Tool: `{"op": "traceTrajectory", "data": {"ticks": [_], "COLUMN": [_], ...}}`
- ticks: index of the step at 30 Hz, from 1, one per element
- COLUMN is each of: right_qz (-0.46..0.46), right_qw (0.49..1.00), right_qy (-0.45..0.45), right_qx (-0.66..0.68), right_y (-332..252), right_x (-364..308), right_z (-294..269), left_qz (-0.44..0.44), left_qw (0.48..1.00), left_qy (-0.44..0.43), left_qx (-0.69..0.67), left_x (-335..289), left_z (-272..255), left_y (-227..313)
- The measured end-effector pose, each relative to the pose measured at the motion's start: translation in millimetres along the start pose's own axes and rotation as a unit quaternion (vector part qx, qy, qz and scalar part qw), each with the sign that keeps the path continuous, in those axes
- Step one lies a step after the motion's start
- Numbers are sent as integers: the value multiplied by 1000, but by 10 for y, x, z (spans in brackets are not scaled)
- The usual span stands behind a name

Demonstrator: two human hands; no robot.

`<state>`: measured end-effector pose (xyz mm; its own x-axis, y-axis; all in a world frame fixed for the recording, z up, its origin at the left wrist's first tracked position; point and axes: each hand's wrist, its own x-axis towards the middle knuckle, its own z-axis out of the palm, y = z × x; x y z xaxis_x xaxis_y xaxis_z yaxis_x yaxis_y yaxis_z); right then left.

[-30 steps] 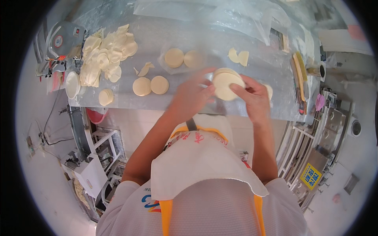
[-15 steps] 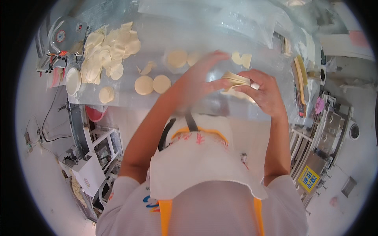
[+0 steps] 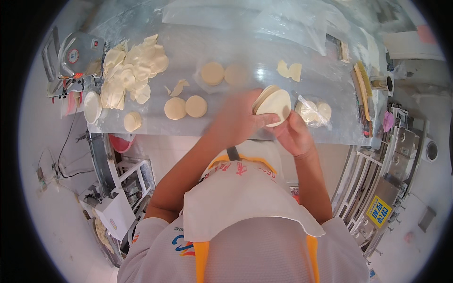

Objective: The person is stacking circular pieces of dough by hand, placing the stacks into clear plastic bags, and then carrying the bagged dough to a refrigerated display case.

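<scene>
Pale dough rounds, stacked into a small pile [image 3: 272,104], are held up above the front edge of the steel worktable [image 3: 236,52], gripped between both hands. The left hand [image 3: 238,120] is blurred, but its fingers are seen closed against the near-left side of the pile; the right hand [image 3: 295,134] is curled under it from the right, thumb pressed to the rim. Just right of the pile, a clear bag of rounds [image 3: 314,112] is lying on the table. Two flat discs [image 3: 185,107] are set side by side to the left, two more [image 3: 224,74] farther back. A loose heap of thin wrappers [image 3: 132,70] is spread at the far left, near a brush [image 3: 363,89] on the opposite end.
</scene>
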<state>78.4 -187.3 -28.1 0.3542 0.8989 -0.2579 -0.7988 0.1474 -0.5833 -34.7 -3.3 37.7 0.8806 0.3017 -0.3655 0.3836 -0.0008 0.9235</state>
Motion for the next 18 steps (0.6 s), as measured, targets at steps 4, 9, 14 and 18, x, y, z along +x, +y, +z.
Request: {"op": "traceTrajectory", "data": {"ticks": [4, 9, 14, 18], "right_qz": [42, -74, -50, -13], "right_qw": [985, 973, 918, 806], "right_qy": [164, 171, 167, 202], "right_qx": [-8, -133, -355, -556], "right_y": [51, -281, -657, -709], "right_x": [56, -82, 117, 274], "right_z": [224, 217, -161, -74], "left_qz": [-44, -130, -130, -63], "left_qw": [997, 988, 990, 994], "left_qy": [60, 45, 56, 86], "left_qx": [14, -70, -16, 27], "left_x": [-62, -329, -227, -95], "left_z": [85, -122, -304, -302], "left_y": [-68, -133, -911, -960]}}
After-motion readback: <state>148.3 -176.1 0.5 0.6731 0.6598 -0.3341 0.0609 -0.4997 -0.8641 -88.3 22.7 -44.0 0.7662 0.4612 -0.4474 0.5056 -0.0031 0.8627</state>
